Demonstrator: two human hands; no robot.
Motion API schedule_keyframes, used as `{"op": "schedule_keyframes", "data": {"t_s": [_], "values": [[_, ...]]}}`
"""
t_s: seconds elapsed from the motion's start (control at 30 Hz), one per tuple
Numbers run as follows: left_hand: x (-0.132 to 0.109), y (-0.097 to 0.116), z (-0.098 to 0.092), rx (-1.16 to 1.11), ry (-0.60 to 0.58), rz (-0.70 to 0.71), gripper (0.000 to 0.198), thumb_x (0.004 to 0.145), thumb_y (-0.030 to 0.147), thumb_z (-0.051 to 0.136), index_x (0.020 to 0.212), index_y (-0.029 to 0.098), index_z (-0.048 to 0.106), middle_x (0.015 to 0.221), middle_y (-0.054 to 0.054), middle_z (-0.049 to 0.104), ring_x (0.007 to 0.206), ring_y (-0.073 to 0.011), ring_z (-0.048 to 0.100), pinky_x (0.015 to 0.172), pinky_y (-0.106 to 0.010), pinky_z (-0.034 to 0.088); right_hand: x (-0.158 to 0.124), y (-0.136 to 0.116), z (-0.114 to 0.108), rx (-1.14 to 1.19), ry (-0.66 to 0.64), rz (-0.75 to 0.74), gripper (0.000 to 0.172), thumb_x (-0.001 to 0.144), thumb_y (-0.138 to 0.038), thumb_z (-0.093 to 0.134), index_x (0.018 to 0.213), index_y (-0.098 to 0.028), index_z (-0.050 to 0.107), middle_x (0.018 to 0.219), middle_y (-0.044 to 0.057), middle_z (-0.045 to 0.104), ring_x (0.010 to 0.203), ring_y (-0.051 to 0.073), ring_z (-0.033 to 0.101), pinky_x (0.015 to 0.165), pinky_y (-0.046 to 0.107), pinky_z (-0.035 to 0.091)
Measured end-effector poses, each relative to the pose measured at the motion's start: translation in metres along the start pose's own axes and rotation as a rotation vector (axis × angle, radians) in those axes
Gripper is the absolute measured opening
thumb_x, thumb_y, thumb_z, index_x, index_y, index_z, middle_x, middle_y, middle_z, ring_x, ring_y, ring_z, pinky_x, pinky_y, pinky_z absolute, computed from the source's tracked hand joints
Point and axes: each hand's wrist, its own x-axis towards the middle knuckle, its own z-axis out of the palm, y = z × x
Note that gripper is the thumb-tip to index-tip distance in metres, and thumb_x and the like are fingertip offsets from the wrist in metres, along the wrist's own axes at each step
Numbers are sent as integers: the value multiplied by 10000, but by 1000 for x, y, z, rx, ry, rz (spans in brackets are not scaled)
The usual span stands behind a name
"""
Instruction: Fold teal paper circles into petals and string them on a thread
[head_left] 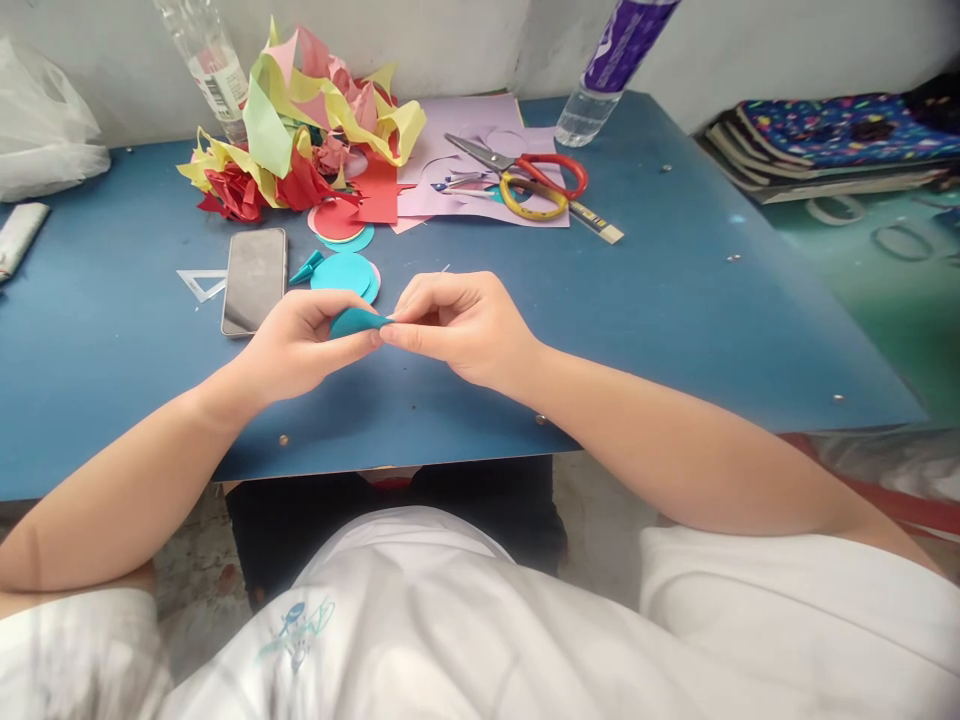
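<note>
The teal paper piece (356, 321), rolled or folded into a small cone-like shape, sits pinched between both hands just above the near part of the blue table (675, 330). The left hand (300, 340) is closed around its wider end, thumb and curled fingers gripping it, while the right hand (461, 325) pinches the pointed end between thumb and fingertips; the two hands touch at the paper. Just beyond the hands lies a small stack of teal paper circles (345, 273), with a pink edge showing beneath, and a tiny folded teal cone (306, 267) beside it. To the left of those rests a smartphone (254, 280), face up, and next to it a clear plastic set square (201, 283). Farther back lie red and teal circles (337, 222) near a loose heap of yellow, red, pink and green paper scraps (300, 130). To the right of the heap, lilac paper sheets (465, 130) carry red-handled scissors (525, 165), a yellow-handled pair (531, 198) and a ruler (596, 220). Two clear plastic bottles stand at the back edge, one with a white label (214, 70) and one with a purple label (611, 65). A white plastic bag (45, 130) sits at the far left, and patterned notebooks (832, 140) lie stacked off the table to the right.
</note>
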Motion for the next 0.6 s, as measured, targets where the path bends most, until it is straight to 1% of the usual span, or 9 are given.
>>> {"op": "schedule_keyframes", "data": {"t_s": [0.13,0.23,0.33,0.5,0.6], "values": [[-1,-3,2,38,38,46,246,909,447,995,826,254,868,726,-1,640,712,-180,517,642,-347,431,1,-2,1,16,18,-26,464,763,-581,1151,775,-230,848,813,-3,784,716,146,642,640,323,479],[1,-8,2,28,46,71,343,878,494,1047,777,254,822,703,1,603,700,-176,478,625,-352,393,1,-8,4,42,43,-6,481,726,-579,1178,744,-247,830,786,-13,772,724,148,619,650,332,481],[3,-13,2,13,41,120,414,854,527,1083,756,245,796,679,5,565,667,-164,441,590,-352,349,-1,-15,8,68,60,28,459,711,-521,1205,721,-270,821,769,-12,768,732,160,604,668,354,479],[2,-12,6,7,61,155,449,914,607,1044,768,257,803,675,5,564,655,-161,422,597,-360,344,-3,-19,12,123,58,61,470,701,-504,1216,734,-277,805,756,-5,751,735,186,597,675,383,479],[0,-10,9,24,93,175,477,929,641,1037,766,261,800,684,1,590,663,-164,438,622,-374,369,-4,-19,14,157,62,67,461,712,-476,1208,735,-260,801,740,-9,737,717,173,577,660,372,460]]}}
